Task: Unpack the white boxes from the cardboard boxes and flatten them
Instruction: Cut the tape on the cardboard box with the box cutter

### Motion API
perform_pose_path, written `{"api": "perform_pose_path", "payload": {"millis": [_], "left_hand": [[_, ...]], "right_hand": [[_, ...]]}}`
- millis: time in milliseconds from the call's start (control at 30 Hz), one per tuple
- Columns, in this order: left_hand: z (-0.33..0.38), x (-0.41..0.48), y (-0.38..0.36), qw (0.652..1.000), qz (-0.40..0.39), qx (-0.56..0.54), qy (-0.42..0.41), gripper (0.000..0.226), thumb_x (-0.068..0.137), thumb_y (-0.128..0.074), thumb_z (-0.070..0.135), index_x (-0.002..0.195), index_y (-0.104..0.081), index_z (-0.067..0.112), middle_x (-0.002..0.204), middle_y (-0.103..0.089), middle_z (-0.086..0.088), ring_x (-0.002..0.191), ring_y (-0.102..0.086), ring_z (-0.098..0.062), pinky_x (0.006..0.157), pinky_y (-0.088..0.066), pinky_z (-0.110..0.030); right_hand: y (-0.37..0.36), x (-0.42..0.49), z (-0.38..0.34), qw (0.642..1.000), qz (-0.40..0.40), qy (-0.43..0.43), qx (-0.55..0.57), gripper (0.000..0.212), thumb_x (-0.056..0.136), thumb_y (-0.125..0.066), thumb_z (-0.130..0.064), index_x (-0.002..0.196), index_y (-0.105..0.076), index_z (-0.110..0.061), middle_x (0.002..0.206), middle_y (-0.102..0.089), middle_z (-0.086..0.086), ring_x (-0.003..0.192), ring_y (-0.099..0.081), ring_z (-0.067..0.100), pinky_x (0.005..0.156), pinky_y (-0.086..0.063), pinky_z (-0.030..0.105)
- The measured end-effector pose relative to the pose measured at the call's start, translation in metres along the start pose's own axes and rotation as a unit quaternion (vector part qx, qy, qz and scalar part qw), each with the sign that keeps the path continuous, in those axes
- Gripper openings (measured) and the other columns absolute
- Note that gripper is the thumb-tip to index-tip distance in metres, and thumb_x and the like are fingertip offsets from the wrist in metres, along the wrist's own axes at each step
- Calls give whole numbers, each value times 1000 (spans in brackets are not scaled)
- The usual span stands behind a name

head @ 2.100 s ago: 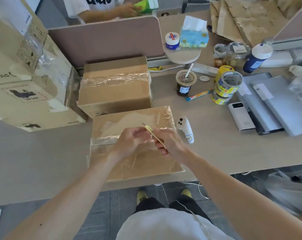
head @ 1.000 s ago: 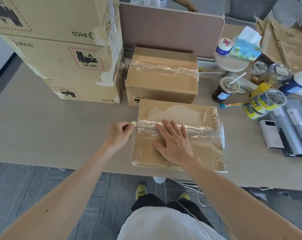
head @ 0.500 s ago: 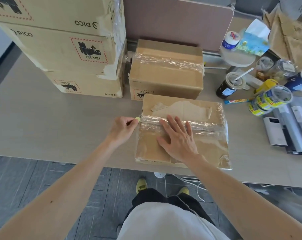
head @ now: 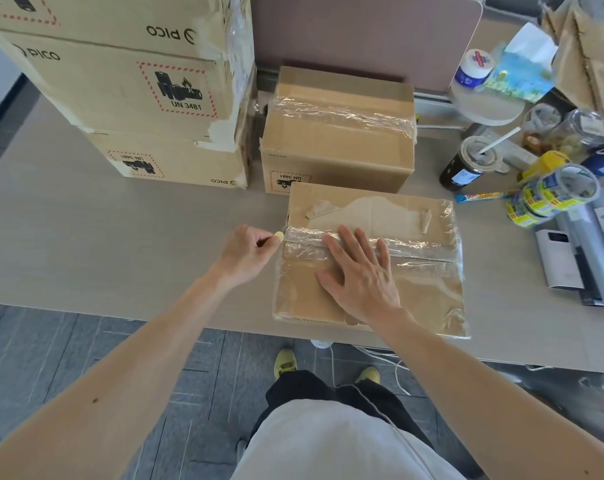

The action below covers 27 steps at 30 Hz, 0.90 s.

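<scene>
One desk [head: 86, 237]: is carrying every carton in view, its near edge crossing the picture above the person's shoes.
Stacked cartons [head: 120, 98]: are standing at the desk's far left, three showing one on another, printed PICO and UN 3481.
Rear cardboard box [head: 338, 147]: is sitting closed just right of the stack, clear tape crossing its top; the near cardboard box's far edge is overlapping its front face in this view.
Near cardboard box [head: 414, 299]: is lying at the desk's near edge, directly under the right hand and just right of the left hand, its flaps closed under clear tape.
Right hand [head: 359, 275]: is pressing flat on the near cardboard box's top, fingers straight and spread apart, fingertips reaching onto the tape strip.
Left hand [head: 245, 254]: is hovering just off that box's left edge, fingers curled together and pinching the yellow tool.
Tape strip [head: 414, 244]: is running left to right along the centre seam of the near cardboard box.
Yellow tool [head: 278, 236]: is poking out of the left hand, only its rounded tip showing, meeting the tape strip's left end; whether a blade is out cannot be told.
</scene>
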<state>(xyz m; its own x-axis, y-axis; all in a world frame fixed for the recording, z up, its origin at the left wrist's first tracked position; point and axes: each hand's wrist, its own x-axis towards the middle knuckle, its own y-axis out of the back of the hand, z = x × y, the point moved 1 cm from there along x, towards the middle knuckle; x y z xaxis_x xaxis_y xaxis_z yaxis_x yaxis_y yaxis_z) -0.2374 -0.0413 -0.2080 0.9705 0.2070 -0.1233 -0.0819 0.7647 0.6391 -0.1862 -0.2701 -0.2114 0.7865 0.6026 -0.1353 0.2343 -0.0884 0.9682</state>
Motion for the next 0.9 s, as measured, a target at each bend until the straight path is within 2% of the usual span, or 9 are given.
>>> {"api": "perform_pose_path", "payload": {"millis": [100,233,333,533,900], "left_hand": [[-2,-2,0,1000,-13,7,0,56,101,-54,22,50,-36,7,44,-29,1,42,-24,-12,48,-21,-31],[-3,-3,0,1000,-18,17,-7,57,99,-53,28,51,-36,2,44,-30,0,42,-25,-13,47,-22,-31],[-2,-5,1,999,-28,26,-12,56,101,-55,21,52,-39,-1,44,-32,-1,41,-26,-12,46,-21,-28],[-1,-16,2,999,-39,22,-11,57,100,-57,19,50,-38,0,44,-30,0,41,-24,-12,43,-20,-20],[3,-32,2,998,-59,3,20,55,100,-57,19,53,-42,-8,44,-33,-4,40,-26,-12,42,-21,-22]], "right_hand": [[0,0,1,1000,2,1,-2,62,95,-23,-66,151,-21,-40,164,-14,-7,152,-5,22,122,1,51],[0,-1,1,1000,4,4,-6,61,95,-23,-67,150,-23,-41,163,-16,-7,152,-7,22,122,0,51],[0,-2,1,1000,8,8,-13,61,94,-20,-67,149,-25,-40,162,-18,-6,151,-10,23,122,-1,51],[1,-1,0,1000,3,3,-21,64,93,-15,-68,150,-20,-40,163,-15,-6,152,-7,23,121,1,50],[-1,-1,0,1000,5,0,-22,63,95,-18,-67,151,-21,-39,163,-16,-6,152,-8,23,122,-1,51]]}}
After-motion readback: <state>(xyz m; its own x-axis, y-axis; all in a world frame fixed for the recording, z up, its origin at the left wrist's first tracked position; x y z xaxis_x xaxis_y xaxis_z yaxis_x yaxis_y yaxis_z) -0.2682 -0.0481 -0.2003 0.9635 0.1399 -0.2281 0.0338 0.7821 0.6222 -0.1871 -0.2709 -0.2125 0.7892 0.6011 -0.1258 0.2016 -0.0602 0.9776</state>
